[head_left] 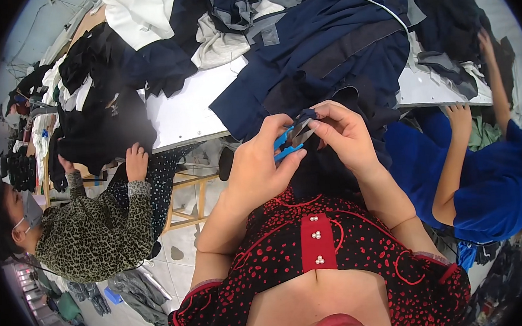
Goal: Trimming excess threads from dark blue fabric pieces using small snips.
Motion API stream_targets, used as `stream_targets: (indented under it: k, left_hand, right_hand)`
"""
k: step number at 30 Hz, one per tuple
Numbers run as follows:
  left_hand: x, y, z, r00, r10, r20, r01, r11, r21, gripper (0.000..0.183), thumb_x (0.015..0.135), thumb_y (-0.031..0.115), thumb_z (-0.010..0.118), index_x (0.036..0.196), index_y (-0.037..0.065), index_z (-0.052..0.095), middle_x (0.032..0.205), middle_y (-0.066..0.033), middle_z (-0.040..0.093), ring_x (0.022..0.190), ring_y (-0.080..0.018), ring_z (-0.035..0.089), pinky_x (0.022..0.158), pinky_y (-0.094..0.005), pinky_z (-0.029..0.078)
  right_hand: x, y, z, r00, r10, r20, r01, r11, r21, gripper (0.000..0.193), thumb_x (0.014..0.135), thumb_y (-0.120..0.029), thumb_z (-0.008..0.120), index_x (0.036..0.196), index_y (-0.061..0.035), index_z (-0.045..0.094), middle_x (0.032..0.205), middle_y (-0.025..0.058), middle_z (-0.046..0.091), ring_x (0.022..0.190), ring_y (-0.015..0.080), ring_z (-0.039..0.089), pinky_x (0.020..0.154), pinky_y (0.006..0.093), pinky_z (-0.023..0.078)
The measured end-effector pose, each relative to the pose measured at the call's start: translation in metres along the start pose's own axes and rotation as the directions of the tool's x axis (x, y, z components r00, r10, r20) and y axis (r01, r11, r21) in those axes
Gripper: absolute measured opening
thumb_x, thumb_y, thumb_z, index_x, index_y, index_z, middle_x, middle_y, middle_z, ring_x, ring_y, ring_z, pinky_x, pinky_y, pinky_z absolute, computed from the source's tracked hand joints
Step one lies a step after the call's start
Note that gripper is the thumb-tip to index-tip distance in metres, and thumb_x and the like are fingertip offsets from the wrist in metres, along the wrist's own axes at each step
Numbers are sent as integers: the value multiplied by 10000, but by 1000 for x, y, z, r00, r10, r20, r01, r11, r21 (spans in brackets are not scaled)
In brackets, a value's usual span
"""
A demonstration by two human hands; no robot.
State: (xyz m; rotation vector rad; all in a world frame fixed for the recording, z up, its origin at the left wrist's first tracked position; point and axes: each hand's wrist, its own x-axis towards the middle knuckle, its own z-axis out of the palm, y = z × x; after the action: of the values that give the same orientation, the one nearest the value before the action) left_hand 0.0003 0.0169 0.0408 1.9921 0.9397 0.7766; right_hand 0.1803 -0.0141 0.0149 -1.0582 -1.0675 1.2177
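Observation:
My left hand [262, 157] is closed around a pair of thread snips [288, 144] with blue grips and short metal blades. The blades point right, toward my right hand [345, 134]. Thumb and fingers of that hand pinch the edge of a dark navy garment [313, 112], right at the tips of the blades. Whether the blades are touching the cloth I cannot tell. More of the garment hangs down below my hands and runs up onto the table.
A white table [185, 111] carries heaps of navy, black and grey garments [330, 31] and a white cloth [139, 17]. On the left a masked person [90, 229] handles black clothing. Another person in blue [473, 172] reaches over the table at right. A wooden stool [185, 198] stands below.

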Motion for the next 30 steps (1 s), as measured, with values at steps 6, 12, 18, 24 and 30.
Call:
stream_targets:
  k: [6,12,18,24,30]
  left_hand:
    - [6,2,-1,1000,8,-1,-8,999,31,377,757,156,679,1060,50,481,808,-154,608,709,-352,625,605,-366,491]
    - [5,3,0,1000,24,-12,-23,998,60,354,753,151,682,1034,50,491,782,-149,600,689,-349,621,587,-368,488]
    - [4,3,0,999,33,-10,-32,996,84,343,751,148,684,1019,47,495,782,-150,604,695,-350,622,585,-371,488]
    - [4,3,-3,999,35,11,-35,999,9,345,760,148,679,1031,41,494,804,-164,606,713,-361,624,594,-373,491]
    - [1,3,-5,998,62,26,-61,997,-41,343,770,158,672,1037,37,493,823,-163,615,726,-355,632,606,-366,495]
  right_hand:
    - [3,-2,-2,999,-30,14,31,997,-67,95,856,-37,585,934,17,579,984,47,549,760,75,546,577,192,461]
    - [1,-2,-2,997,-74,29,76,991,-112,112,852,-11,579,947,47,573,935,41,542,694,49,543,560,180,457]
    - [1,1,-1,988,-156,20,156,963,-220,98,837,-4,588,917,50,575,906,54,563,644,60,549,544,185,452]
    - [0,-1,1,984,-176,22,176,955,-238,87,827,12,585,898,63,576,928,82,575,672,95,586,542,196,468]
    - [-2,-7,3,978,-204,40,208,954,-216,88,829,17,580,898,71,576,933,103,574,700,118,599,591,214,510]
